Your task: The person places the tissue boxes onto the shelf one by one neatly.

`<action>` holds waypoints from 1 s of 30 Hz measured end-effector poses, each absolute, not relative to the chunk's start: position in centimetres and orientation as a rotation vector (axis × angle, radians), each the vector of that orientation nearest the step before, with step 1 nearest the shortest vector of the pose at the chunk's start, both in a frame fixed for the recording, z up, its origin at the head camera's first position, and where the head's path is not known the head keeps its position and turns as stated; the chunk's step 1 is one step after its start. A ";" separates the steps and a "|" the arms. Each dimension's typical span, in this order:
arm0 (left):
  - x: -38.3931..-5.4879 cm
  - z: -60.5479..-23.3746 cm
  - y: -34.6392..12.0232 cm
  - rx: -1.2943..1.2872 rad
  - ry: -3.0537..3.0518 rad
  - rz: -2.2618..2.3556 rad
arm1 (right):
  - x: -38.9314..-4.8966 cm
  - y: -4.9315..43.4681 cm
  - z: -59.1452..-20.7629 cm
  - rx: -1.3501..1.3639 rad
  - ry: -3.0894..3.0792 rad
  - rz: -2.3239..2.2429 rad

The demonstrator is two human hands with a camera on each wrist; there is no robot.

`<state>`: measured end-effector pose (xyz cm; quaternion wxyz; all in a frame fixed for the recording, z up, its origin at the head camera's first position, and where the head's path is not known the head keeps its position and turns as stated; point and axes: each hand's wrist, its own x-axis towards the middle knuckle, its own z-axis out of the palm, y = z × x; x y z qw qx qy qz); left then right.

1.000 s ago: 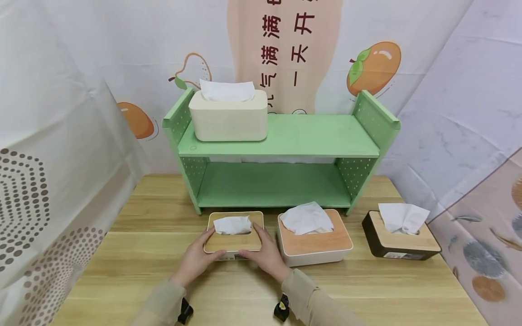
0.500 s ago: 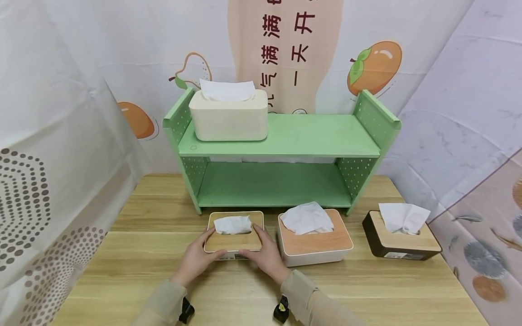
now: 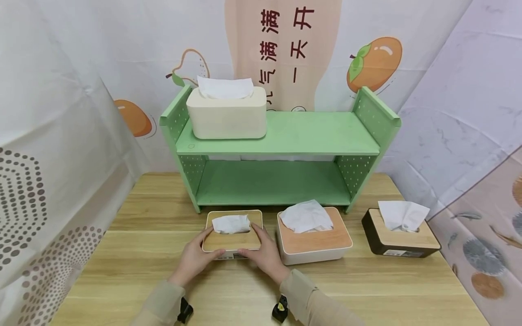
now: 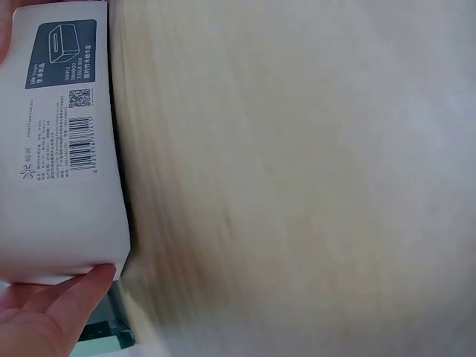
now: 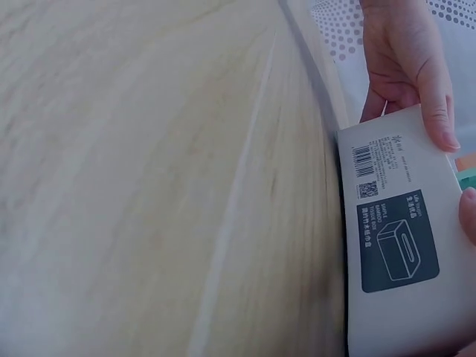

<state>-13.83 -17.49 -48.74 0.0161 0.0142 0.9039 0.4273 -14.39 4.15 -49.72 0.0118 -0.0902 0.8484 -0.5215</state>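
Note:
A small tissue box [image 3: 232, 243] with a white body and a bamboo lid sits on the table in front of the shelf. White tissue pokes out of its slot. My left hand [image 3: 196, 256] grips its left end, thumb on the near side. At the opposite end my right hand [image 3: 267, 257] holds it in the same way. In the left wrist view, the side of the tissue box [image 4: 59, 216] bears a dark printed label and a barcode. The right wrist view shows that same side of the tissue box [image 5: 394, 312], with my left hand [image 5: 407, 63] at the far end.
A green two-tier shelf [image 3: 273, 185] stands behind, carrying a large cream tissue box [image 3: 229, 118] at its upper left. Just right of my right hand is a wider white tissue box [image 3: 316, 257] with a reddish wood lid. Farther right lies a black tissue box [image 3: 377, 237].
The head view has shifted a little, so the scene sits slightly higher. Both hands keep their hold on the small tissue box, which stays in place on the table.

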 end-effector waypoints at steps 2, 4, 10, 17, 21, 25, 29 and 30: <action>-13.9 -48.6 -17.5 0.041 2.814 1.332 | -14.4 4.1 -49.6 -0.283 2.647 -1.631; -13.9 -48.3 -17.5 0.041 2.815 1.342 | -14.4 4.1 -49.4 -0.283 2.654 -1.632; -13.8 -47.4 -17.5 0.044 2.830 1.354 | -14.4 4.1 -48.5 -0.289 2.669 -1.640; -13.5 -46.5 -17.5 0.081 2.889 1.377 | -14.0 4.1 -47.3 -0.283 2.749 -1.616; -13.2 -45.8 -17.4 0.102 2.921 1.422 | -13.9 4.2 -46.4 -0.326 2.797 -1.641; -13.1 -45.0 -17.3 0.088 2.934 1.469 | -13.9 4.3 -45.5 -0.395 2.795 -1.700; -13.0 -44.5 -17.1 0.110 2.953 1.538 | -13.9 4.3 -44.7 -0.423 2.799 -1.727; -13.0 -44.4 -17.0 0.124 2.962 1.557 | -13.9 4.4 -44.5 -0.424 2.810 -1.727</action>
